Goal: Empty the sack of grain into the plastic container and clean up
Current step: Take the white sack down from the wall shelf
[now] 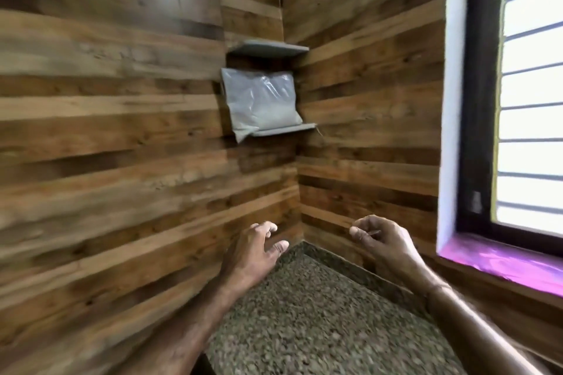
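A clear plastic sack [260, 102] filled with pale grain stands on the lower corner shelf [285, 130], leaning against the wood-panelled wall; one bottom corner hangs over the shelf's left edge. My left hand [256, 250] is raised well below the sack, empty, with its fingers apart and curled. Level with it to the right, my right hand [382, 239] is also empty, fingers loosely bent. Both hands hover over the speckled stone counter [316, 313]. No plastic container is in view.
A second, bare grey shelf [268, 48] sits above the sack in the corner. Wood panelling [122, 146] covers both walls. A barred window [530, 94] with a dark frame and a pink sill [502, 262] is at the right.
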